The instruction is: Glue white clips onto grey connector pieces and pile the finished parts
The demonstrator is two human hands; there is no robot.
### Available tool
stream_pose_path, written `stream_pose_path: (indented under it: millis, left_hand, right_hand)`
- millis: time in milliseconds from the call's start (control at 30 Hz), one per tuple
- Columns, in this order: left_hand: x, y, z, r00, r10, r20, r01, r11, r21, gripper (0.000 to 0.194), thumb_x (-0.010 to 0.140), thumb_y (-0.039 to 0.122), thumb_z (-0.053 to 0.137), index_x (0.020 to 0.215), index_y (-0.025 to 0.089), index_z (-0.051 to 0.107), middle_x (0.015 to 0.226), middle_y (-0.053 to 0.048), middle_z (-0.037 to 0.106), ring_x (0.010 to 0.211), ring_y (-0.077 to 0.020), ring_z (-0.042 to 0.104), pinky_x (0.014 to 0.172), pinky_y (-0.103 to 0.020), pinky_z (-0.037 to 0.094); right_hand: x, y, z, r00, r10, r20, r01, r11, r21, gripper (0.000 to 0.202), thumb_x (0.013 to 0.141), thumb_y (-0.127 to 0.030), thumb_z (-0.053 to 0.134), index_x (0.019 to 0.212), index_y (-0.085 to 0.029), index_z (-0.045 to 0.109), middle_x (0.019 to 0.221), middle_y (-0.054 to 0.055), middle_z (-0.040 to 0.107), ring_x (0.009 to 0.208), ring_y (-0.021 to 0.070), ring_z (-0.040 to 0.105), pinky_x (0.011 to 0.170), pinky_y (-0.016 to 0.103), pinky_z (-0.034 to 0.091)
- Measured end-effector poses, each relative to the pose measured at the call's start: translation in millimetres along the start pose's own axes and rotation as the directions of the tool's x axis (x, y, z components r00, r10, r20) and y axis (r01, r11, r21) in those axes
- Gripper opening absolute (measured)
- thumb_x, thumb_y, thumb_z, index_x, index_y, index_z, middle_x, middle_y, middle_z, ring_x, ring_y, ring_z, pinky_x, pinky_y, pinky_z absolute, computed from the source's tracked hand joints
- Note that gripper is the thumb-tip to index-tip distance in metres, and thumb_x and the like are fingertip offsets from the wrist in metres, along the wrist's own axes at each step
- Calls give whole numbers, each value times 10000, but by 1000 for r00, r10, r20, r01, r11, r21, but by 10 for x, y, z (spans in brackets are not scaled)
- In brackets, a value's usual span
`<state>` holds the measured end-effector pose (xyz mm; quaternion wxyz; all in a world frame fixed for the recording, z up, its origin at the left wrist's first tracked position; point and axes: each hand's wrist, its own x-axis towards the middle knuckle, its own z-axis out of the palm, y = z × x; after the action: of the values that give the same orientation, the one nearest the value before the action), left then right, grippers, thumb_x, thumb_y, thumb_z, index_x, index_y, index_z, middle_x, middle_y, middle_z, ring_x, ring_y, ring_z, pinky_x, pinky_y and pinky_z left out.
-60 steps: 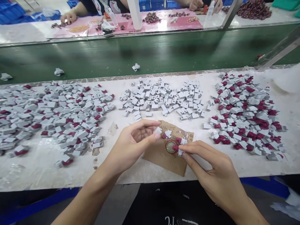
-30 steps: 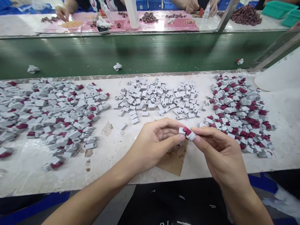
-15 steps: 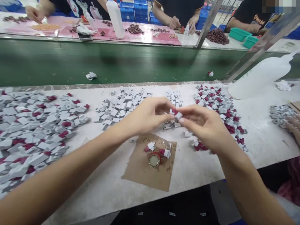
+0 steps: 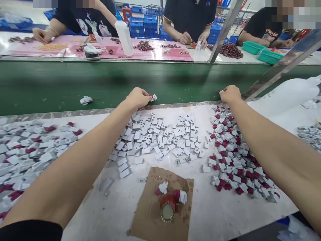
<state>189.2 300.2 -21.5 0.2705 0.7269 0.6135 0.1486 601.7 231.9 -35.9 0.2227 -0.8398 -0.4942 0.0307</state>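
Observation:
My left hand (image 4: 138, 97) reaches over the near edge of the green conveyor belt (image 4: 180, 83), its fingertips closed on a small white-and-maroon plastic piece (image 4: 154, 97). Farther right, my right hand (image 4: 231, 94) is also at the belt, fingers pinched on another white-and-maroon piece (image 4: 221, 92), mostly covered by the fingers. Below the hands spreads a pile of small white plastic blocks (image 4: 160, 137). A brown cardboard sheet (image 4: 147, 217) lies on the white table, bearing a metal bottle cap (image 4: 167, 212) with red around it and two white-and-maroon pieces (image 4: 182, 196).
White-and-maroon pieces fill a heap (image 4: 233, 160) at right and a larger heap (image 4: 32, 147) at left. A white part (image 4: 86, 100) rests on the belt. A large white bottle (image 4: 288, 97) lies beside a metal post (image 4: 224, 31). Co-workers sit across the belt.
My hands have parted from their meeting point above the table and moved forward to the belt. The left carries a white-and-maroon piece; the right has taken hold of the piece on the belt.

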Motion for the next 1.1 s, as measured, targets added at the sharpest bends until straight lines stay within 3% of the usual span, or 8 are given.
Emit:
stream_pose_path:
  millis: [133, 267, 467, 567, 700, 800, 933, 1100]
  left_hand:
    - [-42, -36, -63, 996, 90, -9, -89, 995, 49, 359, 1086, 463, 763, 1211, 127, 782, 1271, -108, 791, 1177, -301, 761, 1012, -496, 644]
    - [-360, 283, -17, 954, 301, 1, -299, 948, 111, 350, 994, 330, 758, 1271, 122, 806, 1363, -143, 778, 1466, -412, 558, 1197, -621, 447]
    - [-707, 782, 384, 673, 645, 362, -718, 687, 112, 373, 1015, 183, 653, 1353, 235, 802, 1398, -115, 730, 1317, -370, 585, 1174, -561, 449]
    - [-696, 861, 527, 635, 658, 404, -751, 649, 124, 304, 1009, 178, 651, 1261, 202, 821, 1365, -133, 742, 1293, -385, 582, 1150, -569, 457]
    - [-771, 871, 514, 676, 654, 339, -702, 712, 26, 191, 1010, 231, 681, 1145, 164, 797, 1266, -140, 787, 1251, -342, 653, 1149, -525, 491]
    - [-1035, 817, 367, 776, 594, 212, -581, 804, -130, 239, 1010, 233, 669, 1231, 167, 732, 1188, -117, 799, 1078, -255, 737, 990, -402, 581]
    - [-1666, 648, 91, 913, 382, 143, -319, 886, -336, 214, 989, 235, 670, 1195, 224, 728, 935, -40, 780, 814, -203, 756, 716, -315, 564]
    - [-2585, 289, -117, 967, 234, 103, -228, 971, -72, 241, 1062, 390, 639, 1156, 236, 798, 869, -41, 769, 743, -218, 707, 643, -329, 520]
  right_hand:
    - [92, -79, 71, 994, 108, 11, -108, 994, 29, 120, 945, -119, 794, 1049, -97, 850, 1228, 268, 824, 1289, 440, 734, 1170, 571, 532]
    - [-30, -243, -23, 997, 55, 46, -60, 992, 110, 145, 876, -76, 806, 1001, -117, 867, 1141, 237, 855, 1149, 410, 795, 1082, 540, 611]
    - [-830, -516, -394, 976, -155, 154, 94, 935, 342, 108, 903, -185, 854, 1007, -186, 883, 984, 142, 883, 878, 303, 827, 785, 414, 676]
    - [-1344, -580, -687, 951, -225, 211, 105, 880, 463, 88, 926, -203, 834, 996, -212, 886, 879, 103, 873, 752, 266, 804, 657, 374, 639]
    - [-2047, -522, -979, 948, -233, 218, 84, 841, 534, 111, 950, -287, 837, 1035, -235, 886, 836, 75, 861, 719, 264, 803, 600, 368, 624]
    - [-2639, -443, -1004, 931, -317, 180, 127, 746, 654, 144, 993, -362, 837, 1102, -284, 889, 992, 80, 879, 864, 285, 831, 739, 426, 696]
    - [-3402, -428, -870, 887, -428, 175, 164, 645, 746, 130, 1047, -282, 778, 1114, -342, 873, 1055, 57, 859, 929, 281, 823, 763, 419, 708]
    - [-3924, -516, -721, 858, -482, 177, 116, 519, 847, 224, 1062, -190, 722, 1170, -348, 837, 1069, 45, 838, 974, 265, 844, 785, 371, 720]
